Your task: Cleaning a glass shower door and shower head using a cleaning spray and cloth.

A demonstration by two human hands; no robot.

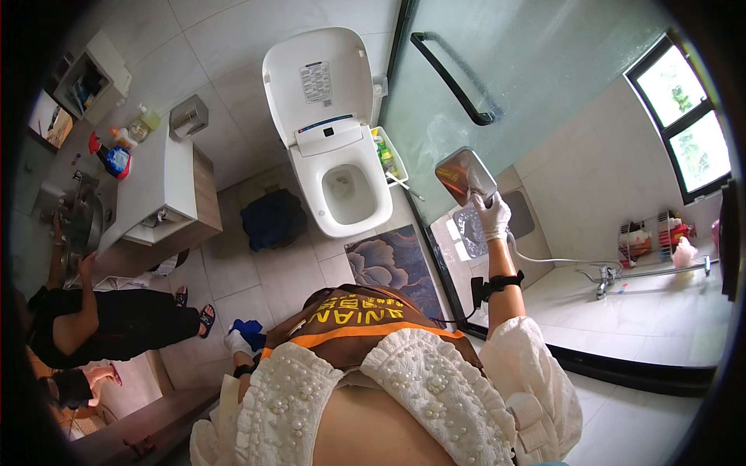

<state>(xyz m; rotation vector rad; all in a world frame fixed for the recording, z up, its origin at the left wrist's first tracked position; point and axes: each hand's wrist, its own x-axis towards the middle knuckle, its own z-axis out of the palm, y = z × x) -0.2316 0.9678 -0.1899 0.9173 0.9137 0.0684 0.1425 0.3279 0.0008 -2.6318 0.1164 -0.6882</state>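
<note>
My right hand (492, 216), in a pale thin glove, grips the handle of a square shower head (466, 176) with a shiny face, held near the glass shower panel (431, 125). A hose (545, 259) runs from behind the wrist to the mixer tap (605, 281). My left hand (238, 343), gloved in white, is low at my side and holds a blue cloth (250, 333). Ahead stands a white toilet (355, 218) with its lid raised. Beside it, a narrow white bin (402, 169) holds green bottles and a white stick-like handle.
Two people are at the left, one in black (116, 326) at the washbasin (90, 221). A vanity cabinet (198, 198) carries spray and pump bottles. A dark bundle (274, 220) and a floral mat (390, 268) lie on the floor. The shower has a black door handle (451, 78) and frame.
</note>
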